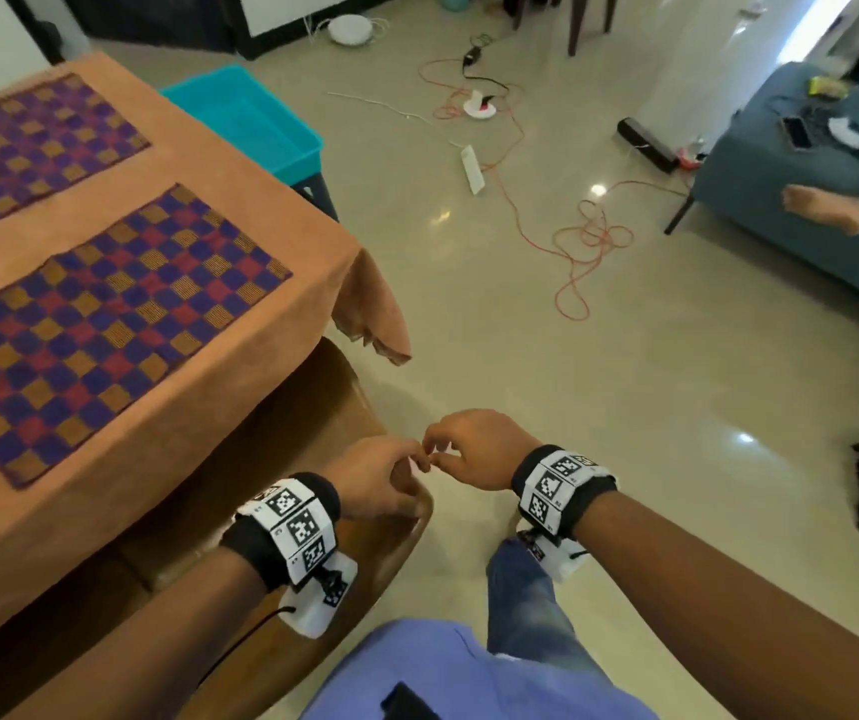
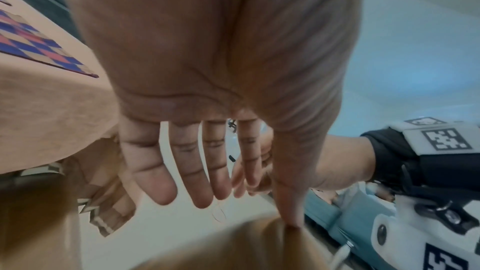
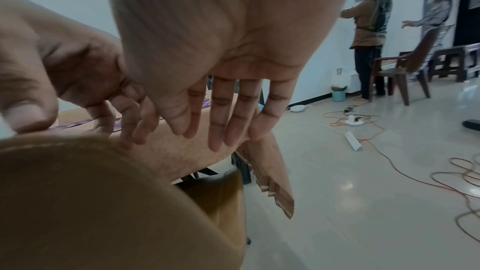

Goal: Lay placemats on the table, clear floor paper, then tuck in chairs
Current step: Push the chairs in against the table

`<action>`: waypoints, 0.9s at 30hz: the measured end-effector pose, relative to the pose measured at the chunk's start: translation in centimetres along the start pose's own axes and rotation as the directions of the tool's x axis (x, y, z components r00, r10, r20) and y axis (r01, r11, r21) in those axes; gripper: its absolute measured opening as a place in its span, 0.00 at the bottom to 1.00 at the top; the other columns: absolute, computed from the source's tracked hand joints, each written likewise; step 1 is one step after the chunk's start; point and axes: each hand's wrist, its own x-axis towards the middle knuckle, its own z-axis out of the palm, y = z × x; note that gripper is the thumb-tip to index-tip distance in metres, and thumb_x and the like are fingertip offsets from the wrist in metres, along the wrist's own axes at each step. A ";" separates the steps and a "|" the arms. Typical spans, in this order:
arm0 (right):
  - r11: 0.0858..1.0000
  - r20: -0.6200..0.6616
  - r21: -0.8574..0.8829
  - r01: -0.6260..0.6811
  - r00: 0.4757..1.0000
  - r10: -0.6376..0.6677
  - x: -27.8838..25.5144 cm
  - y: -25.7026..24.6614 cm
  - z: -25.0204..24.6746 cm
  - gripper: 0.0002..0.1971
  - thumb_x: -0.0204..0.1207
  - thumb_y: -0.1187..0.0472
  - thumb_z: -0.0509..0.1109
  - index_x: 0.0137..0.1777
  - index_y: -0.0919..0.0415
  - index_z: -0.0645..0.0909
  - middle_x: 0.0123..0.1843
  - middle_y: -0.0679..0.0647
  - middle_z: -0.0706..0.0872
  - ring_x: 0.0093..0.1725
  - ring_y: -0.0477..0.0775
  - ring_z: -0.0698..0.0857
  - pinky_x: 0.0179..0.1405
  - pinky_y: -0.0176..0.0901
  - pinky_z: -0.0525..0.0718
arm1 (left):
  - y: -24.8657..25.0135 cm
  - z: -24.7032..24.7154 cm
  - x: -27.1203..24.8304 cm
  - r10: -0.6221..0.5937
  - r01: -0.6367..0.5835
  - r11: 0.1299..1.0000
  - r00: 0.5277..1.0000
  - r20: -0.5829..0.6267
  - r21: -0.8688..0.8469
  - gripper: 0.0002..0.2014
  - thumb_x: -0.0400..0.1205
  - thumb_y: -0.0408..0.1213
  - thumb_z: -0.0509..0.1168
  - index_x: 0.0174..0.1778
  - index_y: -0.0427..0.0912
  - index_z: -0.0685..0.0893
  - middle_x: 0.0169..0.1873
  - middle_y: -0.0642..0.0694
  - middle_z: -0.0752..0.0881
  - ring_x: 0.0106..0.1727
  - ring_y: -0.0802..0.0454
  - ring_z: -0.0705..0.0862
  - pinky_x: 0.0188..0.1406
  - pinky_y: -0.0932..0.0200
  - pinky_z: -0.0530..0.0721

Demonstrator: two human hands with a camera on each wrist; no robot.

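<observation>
Two checkered purple, red and orange placemats, one near (image 1: 105, 324) and one far (image 1: 27, 142), lie flat on the table's orange cloth (image 1: 105, 210). A brown chair (image 1: 313, 418) stands partly under the table's near edge. My left hand (image 1: 386, 475) is over the chair's top rail (image 2: 259, 243), its thumb (image 2: 288, 202) touching the rail and its fingers (image 2: 153, 171) straight, holding nothing. My right hand (image 1: 464, 449) hovers just right of it, with its loosely bent fingers (image 3: 218, 122) meeting the left fingertips. No paper shows on the floor.
A teal tub (image 1: 256, 122) sits on a stool beyond the table corner. Orange cables (image 1: 588, 241), a white power strip (image 1: 471, 168) and a round socket (image 1: 479, 103) cross the floor. A blue sofa (image 1: 780, 200) with a person's foot (image 1: 832, 205) is at right. Two people (image 3: 369, 44) stand by the far wall.
</observation>
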 end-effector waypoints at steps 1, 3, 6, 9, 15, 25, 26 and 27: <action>1.000 0.021 -0.003 0.018 1.000 -0.018 0.9 1.6 -1.0 0.11 0.79 0.50 0.63 0.57 0.48 0.83 0.53 0.47 0.88 0.52 0.52 0.83 0.50 0.49 0.82 | 0.3 -0.7 1.5 -0.040 0.039 0.999 0.999 -0.022 -0.032 0.20 0.73 0.45 0.75 0.60 0.50 0.81 0.55 0.50 0.83 0.55 0.52 0.82 0.58 0.51 0.83; 0.998 0.062 -0.014 0.054 0.997 -0.053 2.9 5.2 -3.3 0.11 0.80 0.50 0.63 0.57 0.47 0.83 0.52 0.47 0.88 0.51 0.51 0.84 0.49 0.47 0.81 | 0.9 -1.8 4.4 -0.128 0.119 0.985 0.990 -0.064 -0.126 0.18 0.76 0.45 0.72 0.61 0.51 0.80 0.57 0.49 0.82 0.57 0.52 0.82 0.61 0.50 0.83; 0.996 0.109 -0.020 0.090 0.990 -0.087 6.2 10.1 -7.3 0.10 0.79 0.52 0.64 0.56 0.47 0.84 0.52 0.45 0.89 0.51 0.50 0.84 0.44 0.42 0.76 | 1.1 -3.5 7.7 -0.235 0.210 0.960 0.964 -0.127 -0.182 0.15 0.77 0.48 0.70 0.58 0.51 0.81 0.54 0.49 0.83 0.54 0.53 0.82 0.57 0.51 0.83; 0.987 0.160 -0.055 0.150 0.977 -0.140 10.1 13.6 -11.3 0.10 0.79 0.52 0.64 0.56 0.46 0.84 0.51 0.44 0.89 0.51 0.49 0.84 0.45 0.41 0.75 | 0.8 -5.8 10.2 -0.365 0.299 0.913 0.904 -0.225 -0.278 0.12 0.78 0.47 0.70 0.55 0.52 0.81 0.53 0.49 0.82 0.53 0.54 0.82 0.55 0.53 0.83; 0.937 0.255 -0.120 0.329 0.922 -0.291 21.5 15.3 -16.4 0.11 0.79 0.54 0.64 0.57 0.47 0.84 0.54 0.46 0.89 0.53 0.51 0.84 0.49 0.42 0.77 | -1.8 -10.5 13.5 -0.557 0.384 0.827 0.660 -0.504 -0.411 0.14 0.76 0.44 0.71 0.57 0.49 0.84 0.54 0.49 0.79 0.58 0.51 0.79 0.61 0.54 0.78; 0.795 0.223 -0.143 0.589 0.802 -0.554 41.6 7.5 -19.8 0.13 0.77 0.53 0.68 0.61 0.52 0.83 0.60 0.51 0.84 0.61 0.57 0.79 0.63 0.47 0.73 | -10.2 -17.8 15.1 -0.836 0.415 0.540 0.160 -0.525 -0.732 0.27 0.71 0.46 0.70 0.67 0.45 0.78 0.73 0.39 0.73 0.75 0.39 0.70 0.73 0.44 0.70; 0.789 0.228 -0.145 0.597 0.796 -0.561 42.9 6.6 -20.1 0.14 0.77 0.52 0.67 0.62 0.52 0.82 0.61 0.51 0.83 0.62 0.57 0.78 0.63 0.49 0.74 | -10.6 -18.2 15.2 -0.863 0.409 0.492 0.113 -0.492 -0.769 0.29 0.71 0.44 0.71 0.70 0.46 0.76 0.77 0.38 0.68 0.78 0.39 0.65 0.76 0.43 0.68; 0.769 0.239 -0.143 0.623 0.776 -0.584 44.4 5.4 -20.3 0.15 0.77 0.52 0.68 0.62 0.52 0.81 0.62 0.52 0.82 0.63 0.58 0.77 0.64 0.50 0.75 | -11.0 -18.8 15.1 -0.889 0.403 0.436 0.054 -0.455 -0.804 0.31 0.72 0.44 0.71 0.72 0.47 0.74 0.80 0.38 0.64 0.80 0.38 0.61 0.77 0.41 0.66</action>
